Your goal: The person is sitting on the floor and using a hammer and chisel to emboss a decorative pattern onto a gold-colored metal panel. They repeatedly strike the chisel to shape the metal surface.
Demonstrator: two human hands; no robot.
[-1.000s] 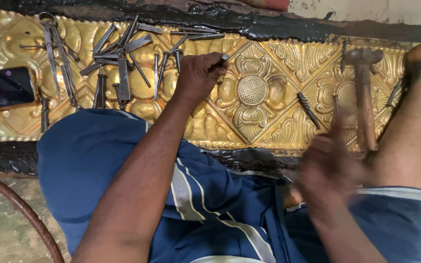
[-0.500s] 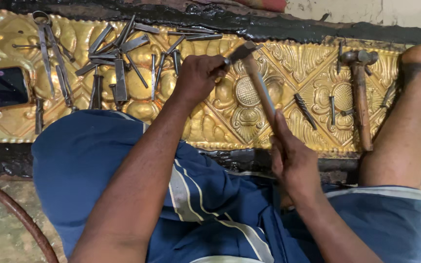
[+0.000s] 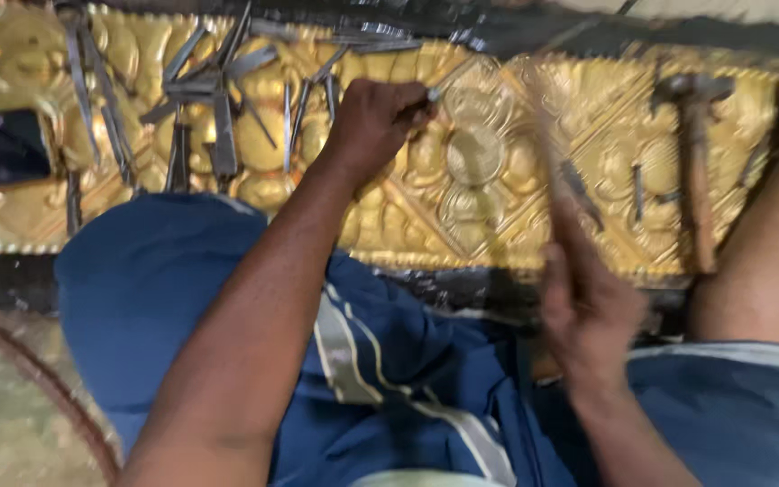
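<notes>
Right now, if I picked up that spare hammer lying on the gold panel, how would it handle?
The hammer would probably feel top-heavy: a dark metal head on a long thin handle. It looks stiff. Lying flat on the bumpy gold panel, it seems unlikely to roll.

One head-worn camera looks steeply down from the person's own eye level, close over blue-clad knees (image 3: 164, 298); it faces forward onto the embossed golden panel (image 3: 489, 189), which fills the upper frame; no second view.
</notes>
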